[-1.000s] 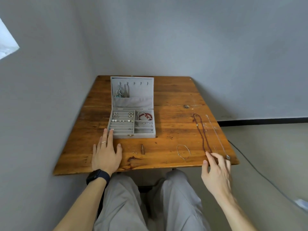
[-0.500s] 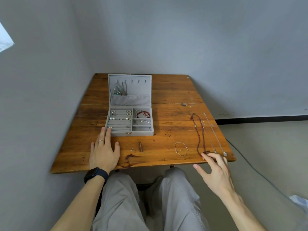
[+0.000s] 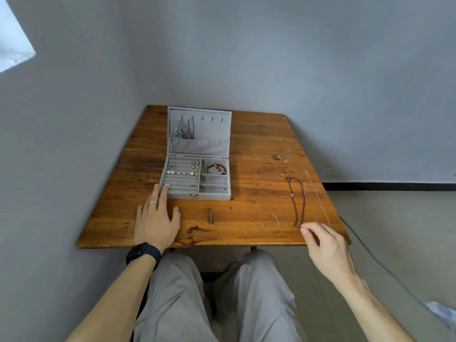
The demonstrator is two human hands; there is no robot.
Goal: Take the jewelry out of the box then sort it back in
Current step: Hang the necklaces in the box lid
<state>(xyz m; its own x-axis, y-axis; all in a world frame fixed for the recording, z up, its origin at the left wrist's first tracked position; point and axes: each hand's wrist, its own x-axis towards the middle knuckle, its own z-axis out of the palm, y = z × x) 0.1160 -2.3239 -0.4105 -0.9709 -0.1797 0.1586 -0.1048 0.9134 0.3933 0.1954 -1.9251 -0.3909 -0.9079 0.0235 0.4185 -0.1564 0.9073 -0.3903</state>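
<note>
Grey velvet lines the jewelry box (image 3: 214, 196), which stands open on the far left part of the wooden table (image 3: 259, 149), with its lid (image 3: 212, 129) leaning back. Most pieces sit inside: earrings in the left rows and a red bracelet (image 3: 217, 166) in the far right compartment.

Well apart to the right lie a dark red bead necklace (image 3: 293, 194) and, just beside it, a thin silver chain (image 3: 317, 196). A silver bracelet (image 3: 262, 219) lies left of them, close to the near edge.

The left hand (image 3: 156, 223) lies flat with straight fingers, and its fingertips touch the near left corner of the box. The right hand (image 3: 325, 240) is at the near end of the bead necklace with thumb and fingers narrowly curled. Whether they pinch the beads I cannot tell.

The danger, I judge, is here. The necklace and the chain lie so close that lifting one may drag or tangle the other. Both near ends reach the table's edge, so a careless pull could slide them to the floor.
</note>
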